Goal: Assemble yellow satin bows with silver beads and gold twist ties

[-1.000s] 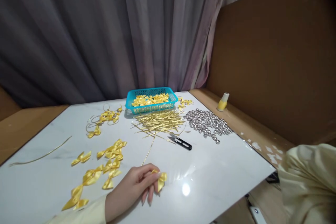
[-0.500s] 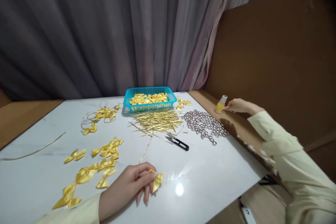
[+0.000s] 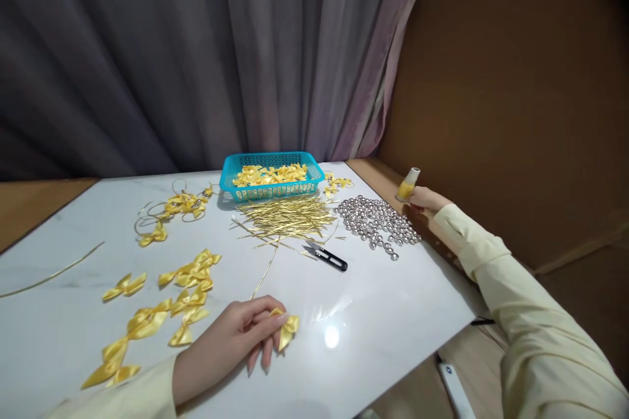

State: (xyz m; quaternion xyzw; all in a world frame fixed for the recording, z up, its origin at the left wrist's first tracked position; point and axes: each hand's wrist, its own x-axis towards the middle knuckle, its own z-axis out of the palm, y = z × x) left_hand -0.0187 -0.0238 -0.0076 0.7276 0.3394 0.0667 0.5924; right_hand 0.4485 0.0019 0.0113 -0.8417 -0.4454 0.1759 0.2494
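Note:
Between the thumb and fingers of my left hand (image 3: 236,344) is a yellow satin bow (image 3: 289,330), held just above the white table. My right hand (image 3: 426,200) is stretched far to the right, fingers curled in right beside a small white cone with yellow thread (image 3: 406,190). Its fingertips are hidden, so what they pinch cannot be made out. Loose yellow bows (image 3: 147,319) lie left of my left hand. Black thread snips (image 3: 328,256) rest on the table beyond it, near a pile of gold twist ties (image 3: 285,217).
A blue basket (image 3: 228,191) of yellow bows stands at the back. Silver bells or beads (image 3: 376,219) are heaped at the right. Bows on gold loops (image 3: 184,205) lie at the left back. A brown board (image 3: 506,111) walls off the right side.
My right hand has come lower and closer against the thread cone, its fingers now curled in. My left hand still holds the bow. The whole view has shifted slightly.

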